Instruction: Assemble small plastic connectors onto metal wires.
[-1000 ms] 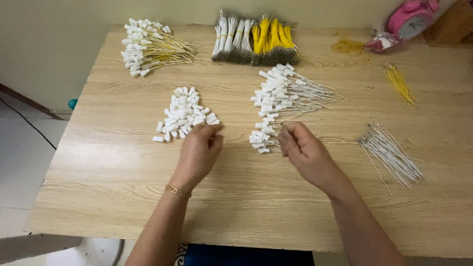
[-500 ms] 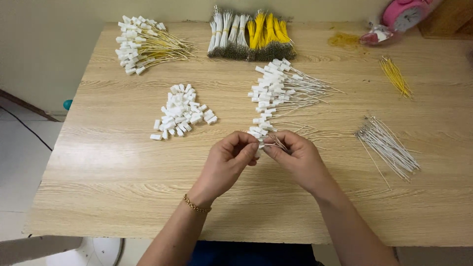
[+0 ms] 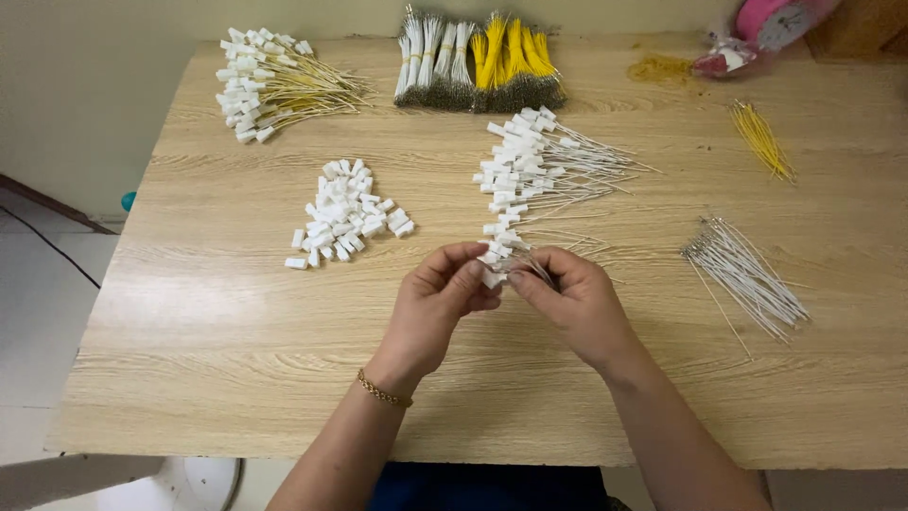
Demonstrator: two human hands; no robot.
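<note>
Where fingers meet, left hand (image 3: 437, 305) and right hand (image 3: 577, 305) pinch white connector (image 3: 493, 279), apparently; wire mostly hidden.

2 hands (image 3: 435, 308), 1 table (image 3: 236, 312), 3 capped-wire piles (image 3: 544, 161), 1 cap heap (image 3: 345, 213).

- A small hand-assembly workplace, likely set up in a plain room.
- Wood-grain worktop (image 3: 236, 360) against a bare wall.
- Sorted piles beyond the hands: white plastic connectors (image 3: 345, 213), bundled yellow and white wires (image 3: 478, 61), finished wired connectors (image 3: 530, 161).
- Tiled floor (image 3: 38, 312) left of the hands.
</note>
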